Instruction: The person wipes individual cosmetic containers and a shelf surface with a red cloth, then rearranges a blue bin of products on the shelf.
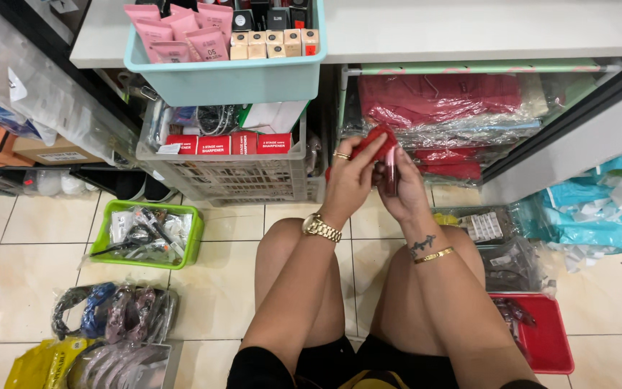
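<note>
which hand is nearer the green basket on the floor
Left. The left hand, holding a red item, is on the green basket's side; the right hand is just beyond it, farther away.

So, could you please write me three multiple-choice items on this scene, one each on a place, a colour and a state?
1. Where does the small green plastic basket stand?
A. on the white shelf
B. on the tiled floor, to the person's left
C. on the person's lap

2. What colour is the flat plastic tray by the right knee?
A. red
B. yellow
C. black

3. How are the left hand and right hand placed?
A. resting on the knees
B. one inside the grey crate
C. raised together, holding a small red item

Answers: 1 B, since the basket sits on the floor tiles left of the knees; 2 A, as its bare base is plainly red; 3 C, because both hands meet in front of the shelves around the red item.
</note>
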